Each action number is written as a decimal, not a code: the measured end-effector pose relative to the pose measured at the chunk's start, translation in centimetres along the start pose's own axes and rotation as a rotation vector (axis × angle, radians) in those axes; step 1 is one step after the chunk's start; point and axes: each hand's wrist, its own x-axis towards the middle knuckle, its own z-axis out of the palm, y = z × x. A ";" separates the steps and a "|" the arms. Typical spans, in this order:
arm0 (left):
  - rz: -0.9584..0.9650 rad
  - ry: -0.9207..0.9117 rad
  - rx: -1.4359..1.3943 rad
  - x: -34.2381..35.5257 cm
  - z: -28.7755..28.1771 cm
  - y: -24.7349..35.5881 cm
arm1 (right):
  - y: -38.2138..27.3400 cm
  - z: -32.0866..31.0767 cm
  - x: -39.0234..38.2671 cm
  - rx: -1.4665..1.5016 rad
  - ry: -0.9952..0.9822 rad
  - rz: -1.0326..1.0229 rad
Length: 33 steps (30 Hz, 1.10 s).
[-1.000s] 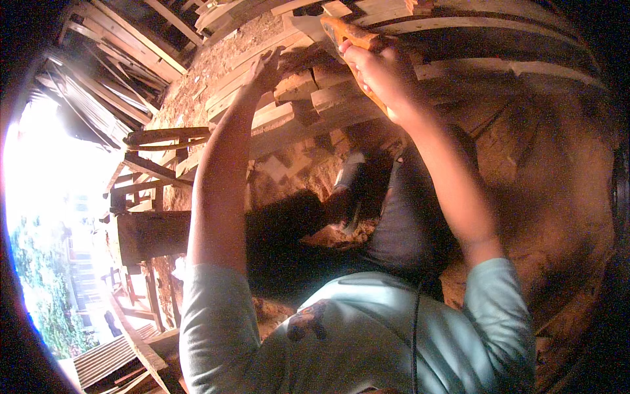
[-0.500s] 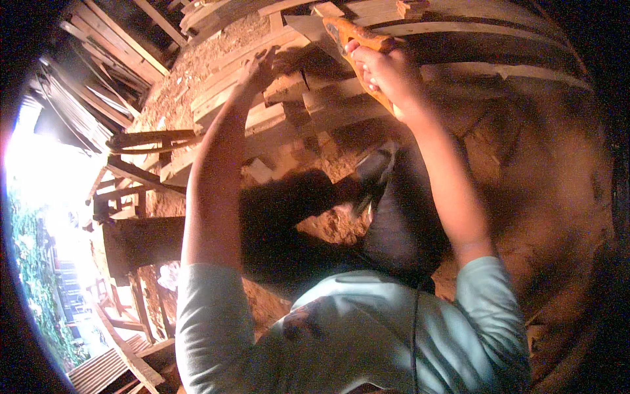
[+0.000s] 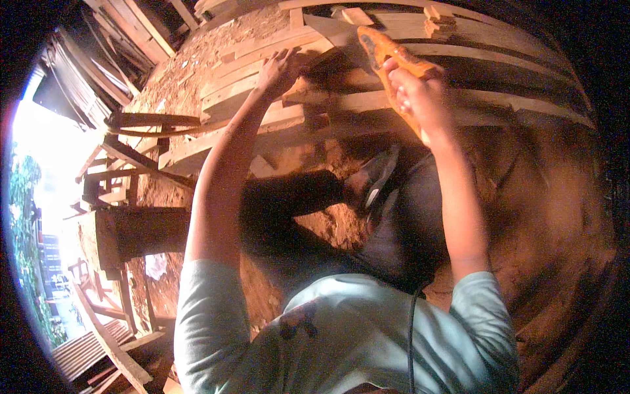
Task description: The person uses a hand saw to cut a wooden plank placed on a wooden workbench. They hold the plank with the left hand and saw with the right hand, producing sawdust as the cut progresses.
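Observation:
A hand saw with an orange handle is in my right hand, whose fingers wrap round the grip. The saw's broad flat blade points up and left over the boards. My left hand lies on a wooden board, fingers apart and stretched along its top near the blade. Just below my hands, the sawn end of another thick piece of wood shows. Where the blade meets the wood is shadowed, so I cannot tell how deep it sits.
Long planks run across the far side, with small wood blocks on them. A wooden bench frame stands at left. Sawdust and chips cover the ground. My bent leg and sandalled foot are close below the boards.
The view has shifted, so both hands and the saw appear farther right. The saw is still in my right hand, and my left hand stays at the boards.

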 end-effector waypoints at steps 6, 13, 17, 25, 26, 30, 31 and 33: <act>-0.275 -0.187 -0.254 2.3 -1.4 3.2 | 2.4 -1.0 3.5 -0.269 0.055 -0.146; -0.121 -0.025 0.025 0.7 0.3 0.7 | 2.1 0.5 3.7 -0.033 0.032 -0.139; -0.150 -0.172 0.009 2.0 -0.5 1.5 | 0.9 -3.2 1.8 0.074 0.126 -0.111; -0.253 -0.403 0.069 3.1 0.4 1.1 | -0.8 -5.3 -1.0 0.199 0.137 -0.164; -0.282 -0.412 0.093 3.5 0.7 1.5 | -0.8 -5.2 -1.0 0.212 0.161 -0.154; -0.359 -0.305 0.385 0.2 -1.3 -3.2 | -2.0 -2.1 -1.6 0.342 0.087 -0.100; -0.359 -0.310 0.285 4.4 1.4 2.0 | -1.3 -4.0 -0.7 0.272 0.129 -0.120; -0.355 -0.361 0.172 7.0 1.0 7.3 | -0.9 -6.7 0.1 0.217 0.141 -0.144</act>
